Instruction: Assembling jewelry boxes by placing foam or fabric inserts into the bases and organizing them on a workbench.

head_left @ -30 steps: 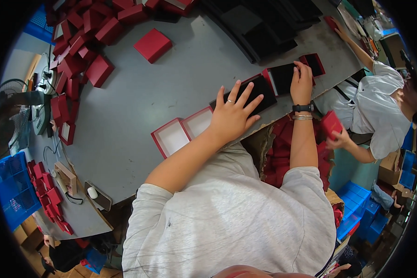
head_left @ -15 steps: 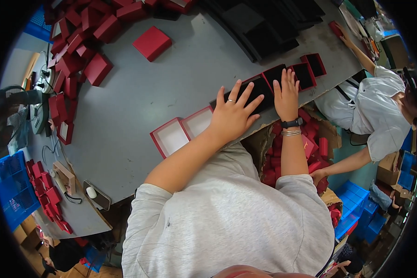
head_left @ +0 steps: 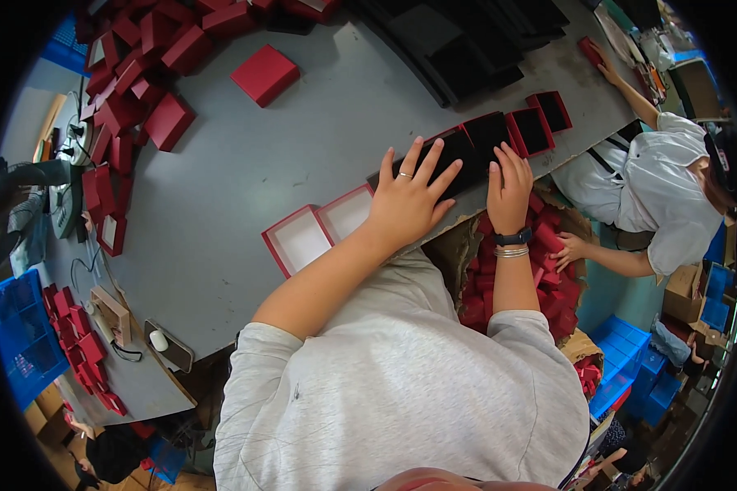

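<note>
Along the table's near edge runs a row of open red boxes. Two at the left, a white-lined box (head_left: 297, 239) and its neighbour (head_left: 348, 214), show bare white insides. Further right the boxes carry black lining, such as the black-lined box (head_left: 531, 131) and the end box (head_left: 552, 110). My left hand (head_left: 407, 200) lies with fingers spread over a black insert (head_left: 460, 153) in the middle of the row. My right hand (head_left: 509, 190), fingers stretched out, rests by the near edge of another black insert (head_left: 486, 131). Neither hand grips anything.
Black sheets (head_left: 442, 49) are stacked at the far side. A lone red box (head_left: 264, 75) lies left of them, beside a heap of red boxes (head_left: 139, 74). Below the table edge, a carton of red boxes (head_left: 475, 286) stands near a co-worker's hand (head_left: 571, 250).
My right hand has drawn back a little toward me, its fingers bending slightly. My left hand stays in place. The co-worker's near hand has moved up over the carton, at a red box.
</note>
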Motion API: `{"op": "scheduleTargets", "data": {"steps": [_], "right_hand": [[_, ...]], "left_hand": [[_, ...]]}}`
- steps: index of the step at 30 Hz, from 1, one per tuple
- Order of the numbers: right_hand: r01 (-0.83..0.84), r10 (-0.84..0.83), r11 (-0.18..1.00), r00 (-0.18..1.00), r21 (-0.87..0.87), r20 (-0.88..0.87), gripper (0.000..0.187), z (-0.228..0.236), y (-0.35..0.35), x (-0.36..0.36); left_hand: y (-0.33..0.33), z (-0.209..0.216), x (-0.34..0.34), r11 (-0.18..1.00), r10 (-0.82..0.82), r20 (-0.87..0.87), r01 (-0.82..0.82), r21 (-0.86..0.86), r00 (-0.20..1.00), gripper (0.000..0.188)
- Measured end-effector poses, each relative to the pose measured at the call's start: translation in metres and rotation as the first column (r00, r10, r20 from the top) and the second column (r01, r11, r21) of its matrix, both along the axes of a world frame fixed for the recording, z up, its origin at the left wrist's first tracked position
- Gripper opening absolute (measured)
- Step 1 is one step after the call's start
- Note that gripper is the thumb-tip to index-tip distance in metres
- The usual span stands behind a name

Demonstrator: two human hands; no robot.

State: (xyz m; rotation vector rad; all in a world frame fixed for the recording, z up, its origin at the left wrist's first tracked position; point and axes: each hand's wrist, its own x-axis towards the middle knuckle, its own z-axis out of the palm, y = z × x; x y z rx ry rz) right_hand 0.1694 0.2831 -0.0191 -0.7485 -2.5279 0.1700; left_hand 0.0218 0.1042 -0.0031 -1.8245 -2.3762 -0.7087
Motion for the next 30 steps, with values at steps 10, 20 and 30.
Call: {"op": "scheduleTargets", "data": {"steps": [10, 20, 30], "right_hand": [[-0.353, 0.368, 0.930, 0.903, -0.104, 0.221, 0.059, 0.026, -0.035, -0.019], [-0.267, 0.234, 0.926, 0.961, -0.267, -0.149, 0.048, 0.021, -0.035, -0.022], [-0.340, -0.295, 0.422, 0.825, -0.841, -0.482, 0.039, 0.036, -0.039, -0.039]], "left_hand": [[-0.029, 0.023, 0.007, 0.984, 0.139, 0.065, -0.131, -0.123, 0.988, 0.094], [-0.032, 0.002, 0.007, 0.993, 0.103, 0.045, -0.100, -0.058, 0.994, 0.073], [-0.031, -0.008, 0.009, 0.991, 0.087, -0.023, -0.089, -0.101, 0.996, 0.068]]}}
